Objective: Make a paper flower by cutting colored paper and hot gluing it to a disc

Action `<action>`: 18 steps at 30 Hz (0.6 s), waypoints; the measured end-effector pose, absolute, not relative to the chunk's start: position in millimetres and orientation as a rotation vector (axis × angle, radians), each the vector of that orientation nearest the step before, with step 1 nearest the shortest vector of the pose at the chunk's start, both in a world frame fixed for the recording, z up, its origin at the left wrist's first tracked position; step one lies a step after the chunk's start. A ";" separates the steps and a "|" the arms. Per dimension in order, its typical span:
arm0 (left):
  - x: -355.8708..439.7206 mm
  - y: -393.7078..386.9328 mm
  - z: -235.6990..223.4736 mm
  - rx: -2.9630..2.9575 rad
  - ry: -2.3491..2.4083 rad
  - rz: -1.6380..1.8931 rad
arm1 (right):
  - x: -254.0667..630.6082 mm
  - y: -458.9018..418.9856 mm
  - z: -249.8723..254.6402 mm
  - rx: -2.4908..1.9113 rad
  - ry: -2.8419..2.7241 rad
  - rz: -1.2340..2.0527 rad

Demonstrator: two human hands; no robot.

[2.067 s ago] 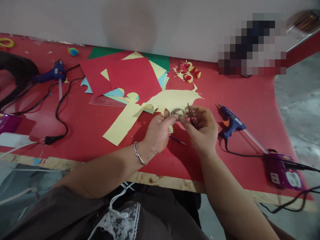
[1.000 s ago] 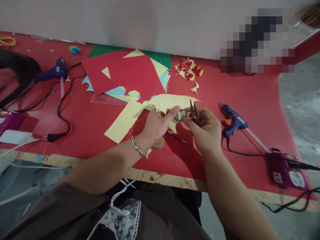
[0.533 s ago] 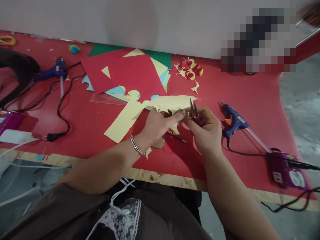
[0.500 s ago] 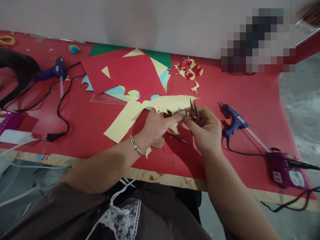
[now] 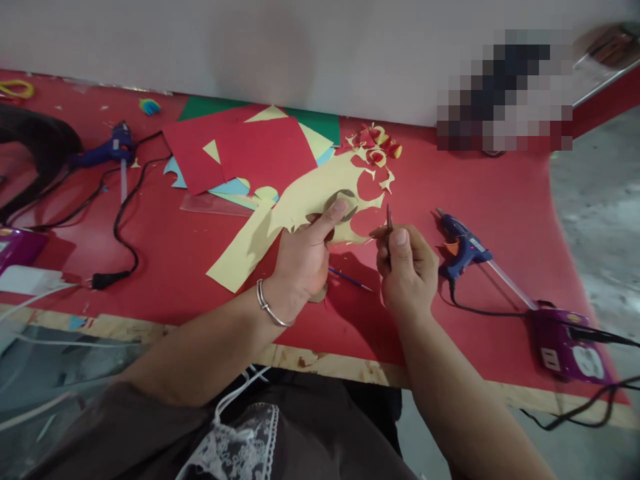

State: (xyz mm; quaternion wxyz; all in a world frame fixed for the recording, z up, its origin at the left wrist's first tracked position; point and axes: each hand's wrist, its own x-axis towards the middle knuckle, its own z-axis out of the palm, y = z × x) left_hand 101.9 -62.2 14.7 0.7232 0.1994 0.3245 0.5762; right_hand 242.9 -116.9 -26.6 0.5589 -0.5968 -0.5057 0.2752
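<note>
My left hand [image 5: 303, 257] is closed on a pale yellow sheet of paper [image 5: 315, 180], its thumb pressing a round grey-brown piece [image 5: 346, 208] against it. Curved notches run along the sheet's right edge. My right hand [image 5: 410, 267] grips small scissors [image 5: 389, 220] just right of the paper, blades pointing away from me; the fingers hide their handles. A thin blue pen or brush [image 5: 350, 279] lies between my hands on the red tabletop [image 5: 480, 180]. Another brownish piece [image 5: 319, 293] shows partly below my left wrist.
Red sheets [image 5: 270, 147] and other coloured paper lie behind. Cut scraps [image 5: 377, 148] are piled at the back. One blue glue gun [image 5: 465, 247] rests to the right, wired to a purple box [image 5: 570, 343]; another glue gun [image 5: 113, 147] and a black cable [image 5: 120, 220] are at left.
My left hand has turned the yellow sheet, swinging its notched end up and away and baring the round piece. My right hand has drawn slightly down, and the scissors' blades, spread before, now appear together.
</note>
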 end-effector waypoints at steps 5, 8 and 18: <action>111.7 -83.1 28.7 0.290 0.763 1.246 | 237.2 -115.8 -29.5 -1.411 -1.180 0.683; 121.3 -93.9 25.3 0.242 0.773 1.259 | 236.2 -117.0 -28.8 -1.391 -1.178 0.752; 135.2 -100.1 2.4 0.300 0.720 1.273 | 236.2 -119.2 -26.7 -1.327 -1.047 0.934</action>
